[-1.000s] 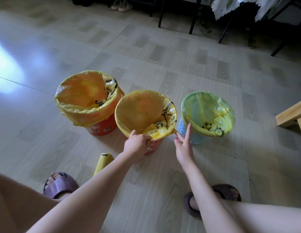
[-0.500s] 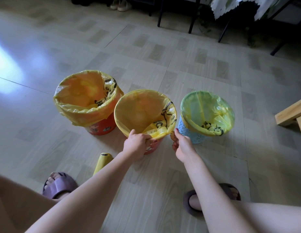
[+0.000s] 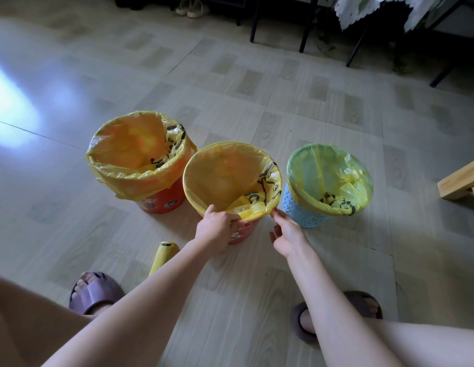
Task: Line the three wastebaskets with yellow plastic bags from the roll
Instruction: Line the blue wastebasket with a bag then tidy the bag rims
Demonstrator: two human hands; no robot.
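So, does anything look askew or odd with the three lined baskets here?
Only slightly: the bag on the left orange wastebasket sits loose and crumpled over its rim, less snug than the other two. The bag roll lies on the floor. Nothing spilled or torn.

Dim room, window glare on left floor (image 3: 10,107).

No legible text; black print on yellow bags (image 3: 267,181) crumpled, unreadable.
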